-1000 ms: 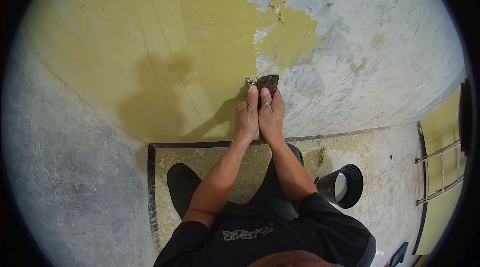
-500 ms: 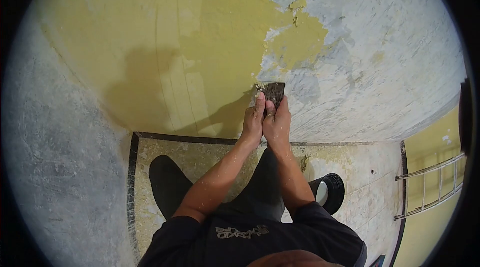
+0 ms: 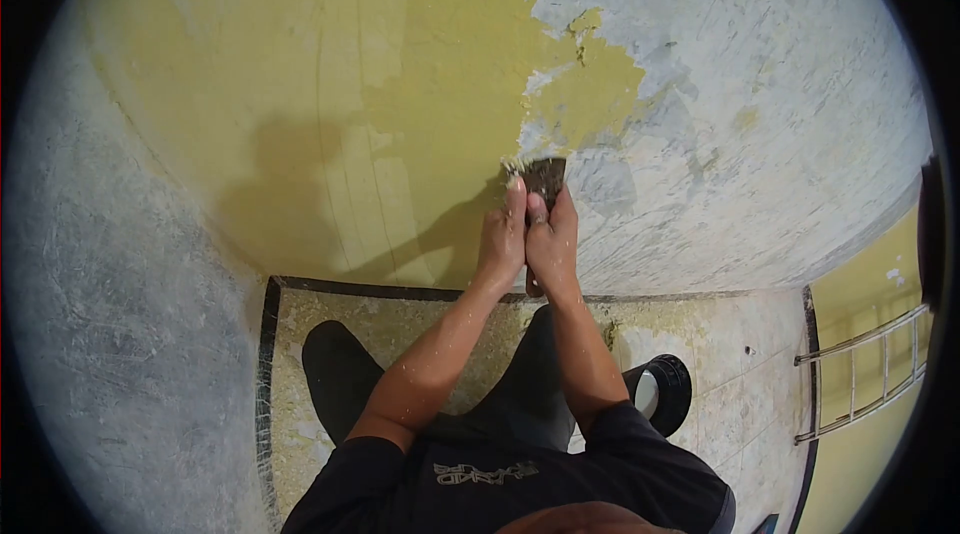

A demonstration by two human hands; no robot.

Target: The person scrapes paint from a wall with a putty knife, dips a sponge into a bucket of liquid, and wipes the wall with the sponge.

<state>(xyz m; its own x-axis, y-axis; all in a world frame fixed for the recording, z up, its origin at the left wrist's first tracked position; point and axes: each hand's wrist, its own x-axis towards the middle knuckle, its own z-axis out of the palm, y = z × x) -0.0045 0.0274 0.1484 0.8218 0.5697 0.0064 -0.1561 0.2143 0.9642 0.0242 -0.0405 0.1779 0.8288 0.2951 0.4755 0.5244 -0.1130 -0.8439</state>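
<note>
A dark, wide-bladed paint scraper [image 3: 545, 174] lies against the wall at the ragged edge between yellow paint [image 3: 450, 84] and bare grey plaster [image 3: 740, 134]. My left hand [image 3: 503, 234] and my right hand [image 3: 552, 239] are side by side, both closed around it with thumbs laid up along the blade. Below my palms the end of its handle shows. Pale paint flakes [image 3: 516, 166] cling at the blade's upper left corner. Crumbs of paint dot my fingers and forearms.
A black bucket [image 3: 680, 404] with something pale inside stands on the floor, right of my legs. Farther right, a ladder [image 3: 865, 369] is by the yellow side wall. Paint debris litters the floor [image 3: 340, 309]. A grey wall [image 3: 120, 334] rises on the left.
The scraper has shifted slightly up the wall with both hands, its blade edge now under a larger clump of flakes. Its handle end has come into sight below my hands.
</note>
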